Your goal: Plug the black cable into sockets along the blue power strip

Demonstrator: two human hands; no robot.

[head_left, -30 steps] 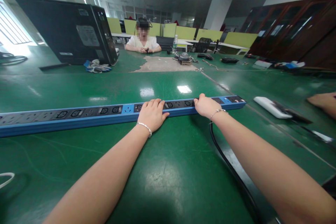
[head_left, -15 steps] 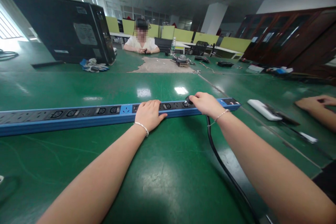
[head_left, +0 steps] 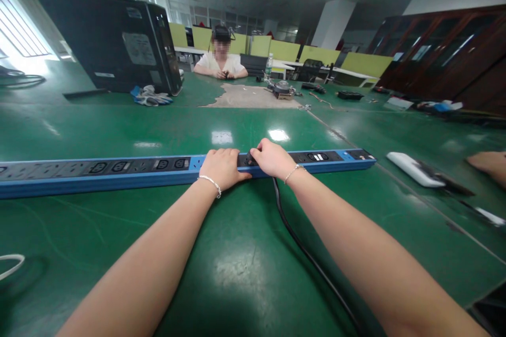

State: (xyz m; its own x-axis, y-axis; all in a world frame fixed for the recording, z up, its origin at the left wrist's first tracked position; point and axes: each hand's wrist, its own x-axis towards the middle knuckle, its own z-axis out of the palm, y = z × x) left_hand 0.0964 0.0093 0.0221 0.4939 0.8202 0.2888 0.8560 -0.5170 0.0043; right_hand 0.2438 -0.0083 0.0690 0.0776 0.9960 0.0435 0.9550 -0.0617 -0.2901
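Note:
A long blue power strip (head_left: 174, 179) with black sockets lies across the green table. My left hand (head_left: 222, 168) is wrapped over the strip near its middle, thumb along the front edge. Just to the right, my right hand (head_left: 272, 158) grips a black plug (head_left: 250, 158) at the strip's socket face. Whether the plug's pins are inside a socket is hidden. From under my right hand a black cable (head_left: 294, 234) runs down toward the lower right.
A black computer case (head_left: 118, 45) stands at the back left, with gloves (head_left: 150, 96) beside it. A person (head_left: 220, 60) sits across the table. On the right lie a white power strip (head_left: 413, 169) and another person's hand (head_left: 488, 163).
My right hand has moved left along the strip with the plug and cable, closer to my left hand. The view has shifted slightly. My left hand keeps its hold on the strip.

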